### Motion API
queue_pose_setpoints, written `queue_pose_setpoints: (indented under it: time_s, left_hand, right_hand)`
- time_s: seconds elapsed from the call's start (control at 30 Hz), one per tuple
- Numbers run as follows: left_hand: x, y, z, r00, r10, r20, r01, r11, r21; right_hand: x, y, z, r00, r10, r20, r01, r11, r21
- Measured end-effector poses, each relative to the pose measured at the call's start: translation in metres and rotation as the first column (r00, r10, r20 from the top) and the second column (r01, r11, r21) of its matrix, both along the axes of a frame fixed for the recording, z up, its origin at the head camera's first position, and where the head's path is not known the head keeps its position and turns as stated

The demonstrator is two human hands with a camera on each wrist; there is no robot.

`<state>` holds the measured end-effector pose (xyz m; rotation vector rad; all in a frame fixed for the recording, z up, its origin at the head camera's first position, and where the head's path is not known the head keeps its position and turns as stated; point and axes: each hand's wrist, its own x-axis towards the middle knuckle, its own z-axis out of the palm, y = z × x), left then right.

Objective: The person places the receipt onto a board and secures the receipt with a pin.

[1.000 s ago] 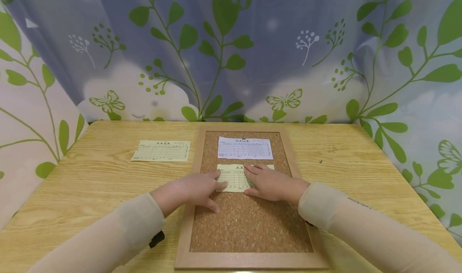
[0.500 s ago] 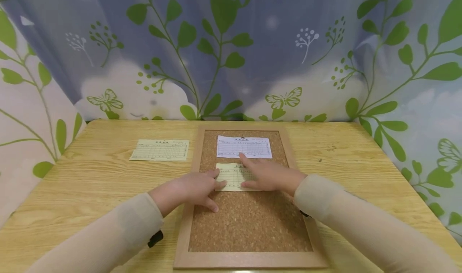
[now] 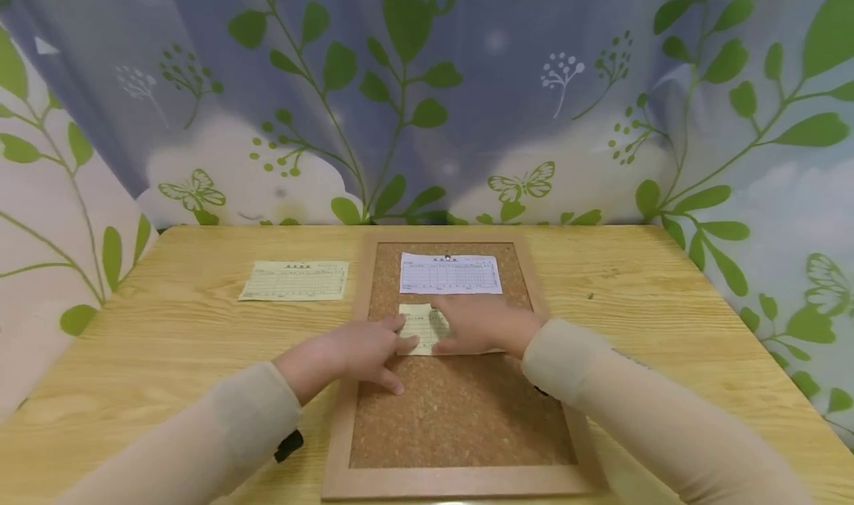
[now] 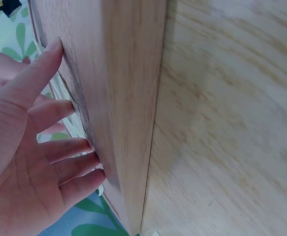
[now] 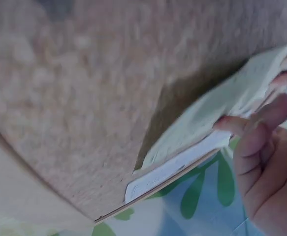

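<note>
A framed cork board (image 3: 460, 423) lies on the wooden table. On it, a pale yellow printed slip (image 3: 415, 328) sits below a white printed slip (image 3: 450, 275) with a pin (image 3: 448, 258) at its top edge. My left hand (image 3: 356, 353), fingers spread, rests at the yellow slip's left edge. My right hand (image 3: 483, 323) is over the slip's right part and hides much of it. In the right wrist view a fingertip of the right hand (image 5: 266, 162) touches the yellow slip (image 5: 202, 118), whose near edge bows up from the cork and casts a shadow.
Another pale yellow slip (image 3: 293, 280) lies on the table (image 3: 200, 342) left of the board. A small dark mark or object (image 3: 590, 296) is to the board's right. A leaf-printed curtain (image 3: 427, 119) hangs behind the table.
My right hand has slid left across the yellow slip, and its fingers have drawn in from their flatter spread. The left hand has stayed at the slip's left edge.
</note>
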<state>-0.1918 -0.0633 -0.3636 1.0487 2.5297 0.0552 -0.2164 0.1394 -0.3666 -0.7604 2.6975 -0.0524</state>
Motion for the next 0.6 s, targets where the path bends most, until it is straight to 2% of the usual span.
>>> queue_pose_setpoints:
  time_s: [0.37,0.6]
  left_hand:
    - [-0.001,0.003,-0.003,1.0,0.012,-0.005,-0.012,1.0,-0.011]
    - [-0.002,0.003,-0.005,1.0,0.015,-0.001,-0.015,1.0,-0.022]
  right_hand:
    - [0.005,0.018,0.001,0.993,-0.019,0.115,0.01,0.997,0.072]
    - [0.013,0.024,-0.001,0.966,-0.052,0.255,0.039,0.998,0.054]
